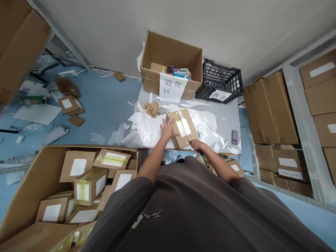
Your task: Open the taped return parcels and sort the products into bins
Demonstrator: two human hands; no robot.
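Observation:
A taped cardboard box (189, 123) with a white label on top lies on the low white table (231, 122). My left hand (168, 129) rests on the box's left side with its fingers spread. At the box's near right corner is my right hand (196, 144), its fingers closed around something small and dark that I cannot make out, right at the tape seam. White paper scraps (206, 120) lie around the box, and a crumpled brown paper wad (151, 109) sits to its left.
Behind stand an open carton (154, 83) holding books and a black crate (223, 78). A large carton (28, 175) full of parcels is at the lower left. Shelves with boxes (273, 108) line the right. A phone-like object (235, 137) lies on the table's right.

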